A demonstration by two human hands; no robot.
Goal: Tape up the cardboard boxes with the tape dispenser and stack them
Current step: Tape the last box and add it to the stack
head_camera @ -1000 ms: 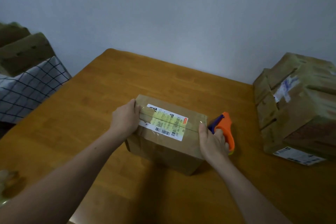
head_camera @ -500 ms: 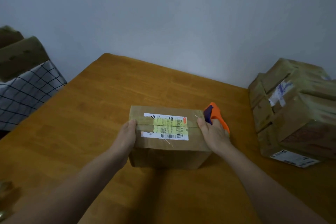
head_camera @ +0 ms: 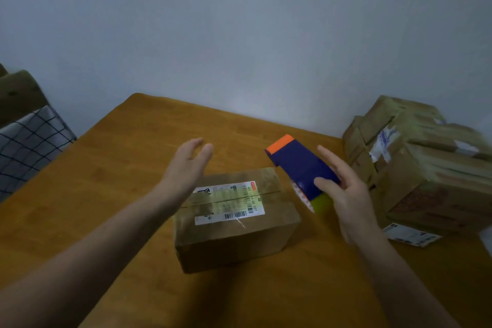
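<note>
Head view: cardboard box (head_camera: 234, 224) sits on wooden table (head_camera: 106, 173), centre, near side, flaps closed. Tape strip runs left-right across its top, over white shipping label (head_camera: 229, 203).

Left hand (head_camera: 189, 162) is in the air above the table, at the box's far-left corner. Fingers straight and close together, palm facing right, holding nothing, not touching the box.

Right hand (head_camera: 346, 192) is raised to the right of the box and holds tape dispenser (head_camera: 299, 168). Thumb lies on the blue body, other fingers run straight along its right side. Dispenser is tilted, orange end pointing far-left, yellow-green end near the palm. It is clear of the box top, just beside its far-right corner.

Stack of boxes (head_camera: 426, 168) on the right of the table, white labels showing, blurred. It is well apart from the centre box.

Checked cloth (head_camera: 29, 141) at the left edge, off the table, brown cardboard (head_camera: 18, 93) above it. Plain grey wall (head_camera: 239, 34) behind.
</note>
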